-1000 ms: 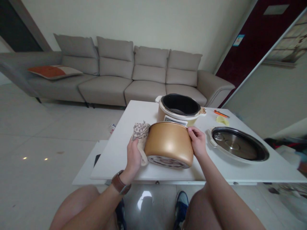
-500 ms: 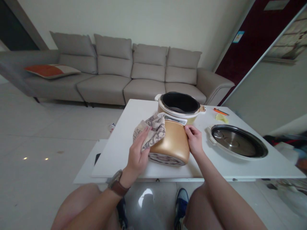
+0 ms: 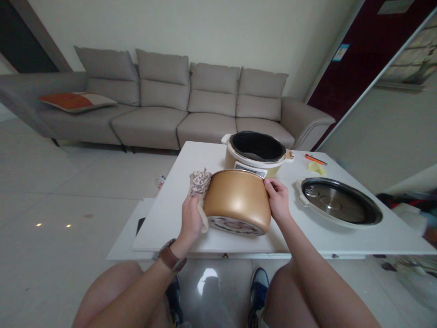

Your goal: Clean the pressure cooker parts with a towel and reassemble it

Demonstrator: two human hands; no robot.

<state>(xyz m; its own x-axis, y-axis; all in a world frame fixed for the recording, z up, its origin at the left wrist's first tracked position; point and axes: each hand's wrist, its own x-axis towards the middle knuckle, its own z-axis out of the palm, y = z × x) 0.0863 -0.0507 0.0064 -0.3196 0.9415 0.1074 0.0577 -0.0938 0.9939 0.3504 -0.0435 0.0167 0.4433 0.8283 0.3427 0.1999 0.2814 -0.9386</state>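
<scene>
A gold inner pot (image 3: 239, 196) is tilted over the near part of the white table, its stained ringed base facing me and its opening turned away. My right hand (image 3: 277, 197) is closed on the pot's rim at the right. On the left, my left hand (image 3: 191, 216) holds a patterned cloth (image 3: 200, 183) against the pot's side. Just behind the pot stands the cooker body (image 3: 235, 157), open at the top with a dark interior and a small front panel. To the right the cooker lid (image 3: 332, 202) lies with its metal inner side up.
The white table (image 3: 164, 218) has its near edge close to my knees. An orange-handled tool (image 3: 315, 159) and a crumpled yellowish piece (image 3: 317, 169) lie at its right back. A grey sofa (image 3: 205, 123) runs along the wall behind.
My left hand and the cloth have slid left, from the pot's front face to its left side, uncovering more of the gold surface. My right hand stays on the rim.
</scene>
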